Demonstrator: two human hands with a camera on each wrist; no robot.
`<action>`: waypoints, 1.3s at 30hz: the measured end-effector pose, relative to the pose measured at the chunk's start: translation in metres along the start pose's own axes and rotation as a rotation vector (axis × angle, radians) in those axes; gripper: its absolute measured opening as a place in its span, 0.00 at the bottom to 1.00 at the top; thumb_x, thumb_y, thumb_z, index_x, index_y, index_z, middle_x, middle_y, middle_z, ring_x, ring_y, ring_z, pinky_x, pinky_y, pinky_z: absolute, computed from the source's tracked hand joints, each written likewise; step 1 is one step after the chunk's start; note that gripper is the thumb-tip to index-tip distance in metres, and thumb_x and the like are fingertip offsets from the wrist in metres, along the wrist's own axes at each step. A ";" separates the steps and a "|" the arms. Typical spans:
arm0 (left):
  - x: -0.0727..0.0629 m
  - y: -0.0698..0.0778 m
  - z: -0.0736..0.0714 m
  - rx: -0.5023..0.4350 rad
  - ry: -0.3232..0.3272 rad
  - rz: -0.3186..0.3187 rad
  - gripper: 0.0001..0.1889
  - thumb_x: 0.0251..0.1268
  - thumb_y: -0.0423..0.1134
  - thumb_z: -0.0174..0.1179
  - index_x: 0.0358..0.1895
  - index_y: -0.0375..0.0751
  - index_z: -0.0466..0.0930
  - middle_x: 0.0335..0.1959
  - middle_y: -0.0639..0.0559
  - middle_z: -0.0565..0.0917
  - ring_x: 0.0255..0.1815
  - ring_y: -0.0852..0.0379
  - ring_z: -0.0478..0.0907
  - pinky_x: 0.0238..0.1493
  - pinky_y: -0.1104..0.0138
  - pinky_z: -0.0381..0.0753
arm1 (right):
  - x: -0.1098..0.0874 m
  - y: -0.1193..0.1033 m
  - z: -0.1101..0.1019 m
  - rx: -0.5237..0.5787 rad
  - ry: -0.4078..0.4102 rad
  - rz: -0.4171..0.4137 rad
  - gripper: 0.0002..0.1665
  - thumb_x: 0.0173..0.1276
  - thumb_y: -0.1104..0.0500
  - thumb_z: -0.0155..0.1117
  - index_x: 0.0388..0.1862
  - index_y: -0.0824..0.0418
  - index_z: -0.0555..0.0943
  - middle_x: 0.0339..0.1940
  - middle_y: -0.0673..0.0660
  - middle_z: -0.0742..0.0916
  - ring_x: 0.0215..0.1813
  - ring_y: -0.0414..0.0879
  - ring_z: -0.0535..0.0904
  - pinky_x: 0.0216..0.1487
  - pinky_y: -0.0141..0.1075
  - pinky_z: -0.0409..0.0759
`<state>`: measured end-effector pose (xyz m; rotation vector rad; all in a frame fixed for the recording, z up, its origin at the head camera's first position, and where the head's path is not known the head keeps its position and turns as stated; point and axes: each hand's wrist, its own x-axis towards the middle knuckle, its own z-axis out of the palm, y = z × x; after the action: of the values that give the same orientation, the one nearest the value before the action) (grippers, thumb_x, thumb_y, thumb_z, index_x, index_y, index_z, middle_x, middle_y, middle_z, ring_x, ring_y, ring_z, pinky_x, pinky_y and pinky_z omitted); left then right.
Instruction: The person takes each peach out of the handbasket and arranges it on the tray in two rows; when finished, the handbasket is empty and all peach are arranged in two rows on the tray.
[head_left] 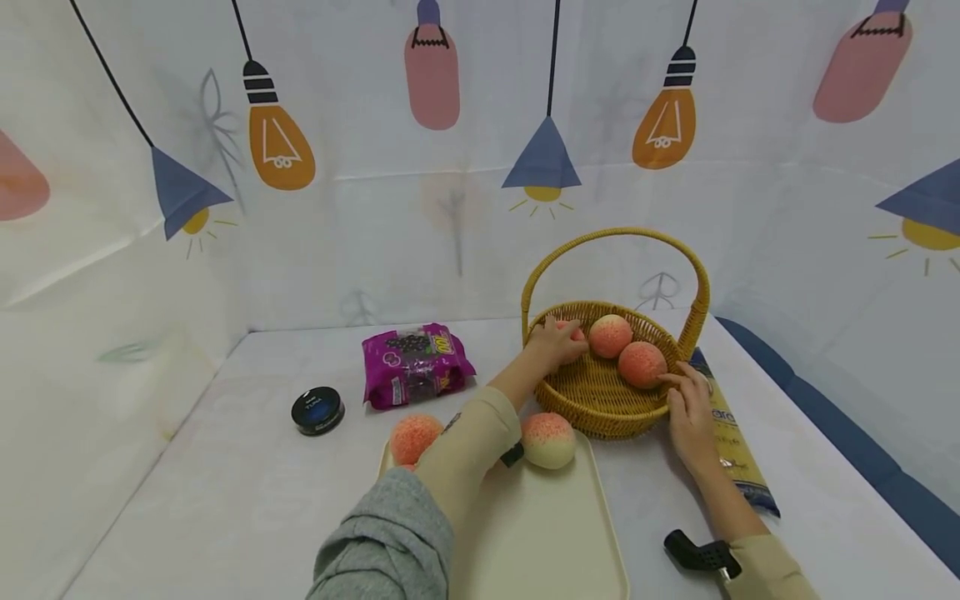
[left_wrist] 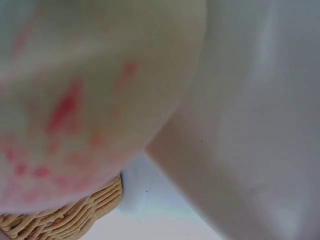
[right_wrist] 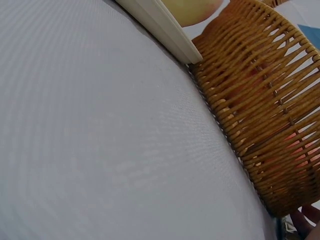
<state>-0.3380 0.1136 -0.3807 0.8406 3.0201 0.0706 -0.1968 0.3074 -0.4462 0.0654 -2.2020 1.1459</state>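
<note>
Wicker basket [head_left: 590, 385] stood upright, handle [head_left: 618, 232] crosswise; your left hand [head_left: 552, 346] gripped a peach [head_left: 577, 335], your spread right hand [head_left: 692, 412] touched the rim [head_left: 600, 305].

A white table [head_left: 225, 483] carries everything. The basket [head_left: 592, 404] stands upright on it, under the left hand [head_left: 553, 343] and just inward of the right hand [head_left: 690, 412]. Nearer the person than both hands, the cream tray [head_left: 543, 542] lies flat; one corner seems to meet the basket's foot. Left of the left hand lies a purple bag [head_left: 416, 365], and farther left, a little nearer the person, a dark tin [head_left: 317, 411]. A yellow bag [head_left: 731, 437] lies just right of the right hand.
</note>
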 end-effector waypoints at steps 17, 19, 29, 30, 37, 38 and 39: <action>-0.020 -0.008 -0.009 0.149 0.173 0.388 0.21 0.63 0.49 0.52 0.60 0.62 0.65 0.65 0.49 0.58 0.52 0.47 0.68 0.42 0.61 0.73 | -0.001 -0.001 0.002 0.005 -0.008 0.019 0.19 0.70 0.63 0.38 0.48 0.71 0.74 0.67 0.61 0.63 0.69 0.56 0.52 0.66 0.54 0.45; -0.021 -0.008 -0.012 0.146 0.185 0.408 0.22 0.63 0.49 0.52 0.61 0.61 0.65 0.65 0.48 0.58 0.53 0.50 0.67 0.46 0.60 0.70 | -0.001 -0.001 0.002 0.001 -0.011 0.024 0.19 0.70 0.63 0.37 0.48 0.71 0.74 0.67 0.61 0.62 0.69 0.56 0.52 0.66 0.54 0.44; -0.031 -0.005 -0.028 0.041 0.230 0.486 0.24 0.63 0.48 0.53 0.63 0.57 0.65 0.64 0.45 0.61 0.53 0.54 0.71 0.54 0.58 0.65 | 0.000 -0.002 -0.001 -0.001 -0.014 0.013 0.19 0.71 0.63 0.38 0.49 0.71 0.74 0.67 0.62 0.62 0.69 0.56 0.51 0.66 0.54 0.44; -0.033 -0.005 -0.030 0.037 0.234 0.492 0.24 0.62 0.49 0.53 0.63 0.57 0.66 0.64 0.45 0.61 0.54 0.54 0.71 0.54 0.58 0.65 | 0.000 -0.001 -0.001 -0.002 -0.015 0.014 0.19 0.71 0.63 0.38 0.49 0.71 0.74 0.67 0.62 0.62 0.69 0.56 0.51 0.66 0.54 0.44; -0.046 0.000 -0.043 0.013 0.236 0.516 0.27 0.59 0.50 0.58 0.63 0.56 0.65 0.64 0.46 0.62 0.57 0.54 0.68 0.57 0.57 0.63 | 0.000 -0.001 -0.001 0.003 -0.024 0.028 0.20 0.71 0.61 0.36 0.50 0.71 0.73 0.68 0.61 0.61 0.70 0.55 0.50 0.66 0.54 0.43; -0.048 0.001 -0.045 0.016 0.238 0.523 0.28 0.59 0.50 0.58 0.63 0.56 0.65 0.64 0.45 0.62 0.57 0.53 0.68 0.57 0.57 0.63 | 0.000 -0.001 -0.002 0.005 -0.026 0.030 0.20 0.71 0.61 0.36 0.50 0.71 0.73 0.68 0.61 0.61 0.70 0.55 0.50 0.66 0.54 0.43; -0.050 0.001 -0.046 0.017 0.242 0.534 0.28 0.59 0.50 0.59 0.63 0.55 0.65 0.64 0.45 0.62 0.57 0.53 0.68 0.56 0.57 0.64 | 0.000 -0.001 -0.002 0.005 -0.026 0.032 0.20 0.71 0.61 0.36 0.50 0.71 0.73 0.68 0.61 0.61 0.70 0.55 0.50 0.66 0.54 0.43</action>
<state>-0.2955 0.0869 -0.3345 1.7289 2.9030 0.1573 -0.1960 0.3083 -0.4449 0.0479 -2.2303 1.1742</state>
